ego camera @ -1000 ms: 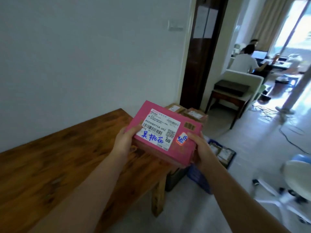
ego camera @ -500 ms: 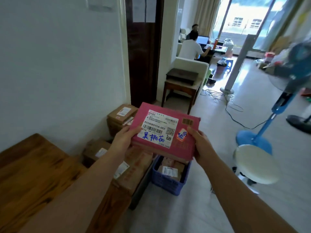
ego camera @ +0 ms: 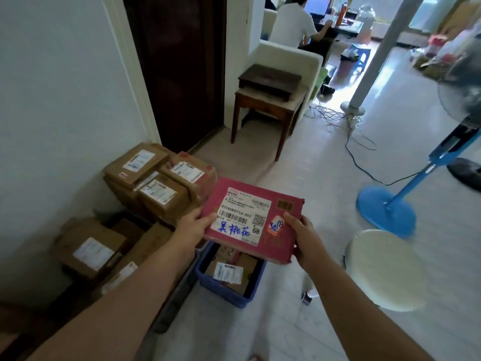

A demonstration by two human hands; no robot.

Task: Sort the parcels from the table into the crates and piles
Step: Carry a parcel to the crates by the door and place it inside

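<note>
Floor: tiled; view has swung off the table.
Pink parcel (ego camera: 251, 220): gripped by left hand (ego camera: 192, 226) and right hand (ego camera: 304, 237).
Blue crate (ego camera: 229, 287): now directly below hands; cardboard pile (ego camera: 158, 181) left.
Judgement: drop-off near.

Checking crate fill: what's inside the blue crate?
The blue crate holds brown parcels, one with a white label facing up. The pink parcel, held in both hands, covers the crate's far end, so the contents there are hidden.
</note>
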